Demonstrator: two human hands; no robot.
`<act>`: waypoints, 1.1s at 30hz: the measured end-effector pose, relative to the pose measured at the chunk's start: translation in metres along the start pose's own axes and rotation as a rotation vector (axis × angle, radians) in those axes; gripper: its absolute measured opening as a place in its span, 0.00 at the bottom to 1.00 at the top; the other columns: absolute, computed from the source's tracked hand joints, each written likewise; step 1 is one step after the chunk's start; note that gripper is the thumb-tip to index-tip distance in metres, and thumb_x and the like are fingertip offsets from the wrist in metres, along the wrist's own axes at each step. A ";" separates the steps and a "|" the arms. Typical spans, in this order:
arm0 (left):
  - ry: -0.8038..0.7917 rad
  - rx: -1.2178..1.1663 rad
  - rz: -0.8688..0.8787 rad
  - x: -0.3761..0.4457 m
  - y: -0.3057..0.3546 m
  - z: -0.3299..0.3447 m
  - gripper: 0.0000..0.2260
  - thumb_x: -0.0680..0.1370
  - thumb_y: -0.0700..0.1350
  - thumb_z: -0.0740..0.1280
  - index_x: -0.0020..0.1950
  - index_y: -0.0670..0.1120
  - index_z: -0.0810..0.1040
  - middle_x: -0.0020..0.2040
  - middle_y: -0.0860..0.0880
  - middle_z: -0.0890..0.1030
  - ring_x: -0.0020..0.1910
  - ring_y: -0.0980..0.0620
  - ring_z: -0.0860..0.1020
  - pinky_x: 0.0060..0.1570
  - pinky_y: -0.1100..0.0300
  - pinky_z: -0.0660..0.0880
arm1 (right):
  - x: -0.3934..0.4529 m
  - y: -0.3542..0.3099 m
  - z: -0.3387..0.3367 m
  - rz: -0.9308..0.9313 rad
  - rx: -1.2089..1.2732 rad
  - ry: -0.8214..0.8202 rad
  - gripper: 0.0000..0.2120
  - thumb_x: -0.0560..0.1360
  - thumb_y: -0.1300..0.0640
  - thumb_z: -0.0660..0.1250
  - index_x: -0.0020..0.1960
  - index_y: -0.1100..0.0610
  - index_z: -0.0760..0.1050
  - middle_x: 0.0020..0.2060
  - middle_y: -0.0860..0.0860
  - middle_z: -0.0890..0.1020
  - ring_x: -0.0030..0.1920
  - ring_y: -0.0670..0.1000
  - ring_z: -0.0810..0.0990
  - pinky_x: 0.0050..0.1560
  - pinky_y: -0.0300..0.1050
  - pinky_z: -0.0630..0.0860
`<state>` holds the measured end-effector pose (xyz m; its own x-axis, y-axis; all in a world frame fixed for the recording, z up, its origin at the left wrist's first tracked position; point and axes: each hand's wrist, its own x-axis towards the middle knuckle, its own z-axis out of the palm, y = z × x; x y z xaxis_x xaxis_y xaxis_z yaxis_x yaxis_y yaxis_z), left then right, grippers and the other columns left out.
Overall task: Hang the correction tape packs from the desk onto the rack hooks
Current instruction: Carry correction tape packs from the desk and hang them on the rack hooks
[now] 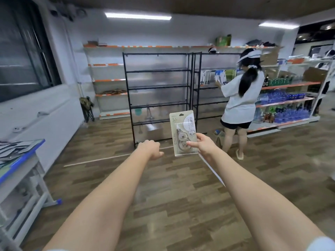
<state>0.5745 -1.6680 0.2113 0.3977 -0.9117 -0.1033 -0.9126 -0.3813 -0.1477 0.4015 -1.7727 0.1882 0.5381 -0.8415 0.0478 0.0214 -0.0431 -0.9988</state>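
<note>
The right hand (203, 144) pinches a correction tape pack (183, 133) by its lower right edge, thumb on the front, holding it upright in the air above the wood floor (181, 196). The left hand (150, 148) is stretched out just beside it, fingers curled and holding nothing. More packs (12, 148) lie heaped on the tabletop (21, 160) at the far left, near its blue edge. Ahead stands the black rack (157, 87); a few blurred items hang on its lower hooks. To its right another person (241, 98) in a white shirt stands facing a second rack, before shelves of blue bottles (286, 105).
</note>
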 end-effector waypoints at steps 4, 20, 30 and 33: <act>0.010 -0.011 -0.019 0.084 -0.022 -0.010 0.23 0.81 0.57 0.56 0.73 0.47 0.65 0.70 0.44 0.70 0.69 0.43 0.67 0.64 0.49 0.67 | 0.089 0.007 0.008 0.008 0.016 -0.020 0.16 0.72 0.72 0.68 0.58 0.65 0.73 0.56 0.62 0.80 0.53 0.58 0.80 0.57 0.51 0.76; 0.033 0.038 -0.035 0.444 -0.147 -0.039 0.22 0.81 0.56 0.56 0.72 0.46 0.66 0.71 0.43 0.69 0.69 0.43 0.66 0.65 0.48 0.65 | 0.471 0.024 0.070 0.001 0.063 -0.073 0.17 0.72 0.72 0.68 0.58 0.62 0.73 0.56 0.59 0.81 0.51 0.55 0.80 0.51 0.42 0.77; 0.025 0.055 -0.075 0.657 -0.214 -0.039 0.23 0.81 0.57 0.56 0.73 0.47 0.66 0.70 0.44 0.69 0.69 0.43 0.67 0.64 0.49 0.66 | 0.702 0.047 0.105 -0.006 0.089 -0.115 0.20 0.72 0.74 0.67 0.62 0.67 0.70 0.55 0.63 0.80 0.43 0.51 0.80 0.47 0.42 0.77; 0.025 0.043 -0.108 0.722 -0.235 -0.048 0.23 0.81 0.57 0.56 0.72 0.46 0.66 0.70 0.43 0.70 0.69 0.42 0.67 0.64 0.49 0.67 | 0.778 0.038 0.113 -0.023 0.097 -0.144 0.18 0.72 0.74 0.67 0.61 0.67 0.71 0.50 0.59 0.80 0.39 0.49 0.81 0.40 0.38 0.79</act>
<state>1.0713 -2.2444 0.2187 0.4906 -0.8693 -0.0600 -0.8593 -0.4713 -0.1986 0.9158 -2.3680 0.1866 0.6516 -0.7547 0.0763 0.1125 -0.0033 -0.9936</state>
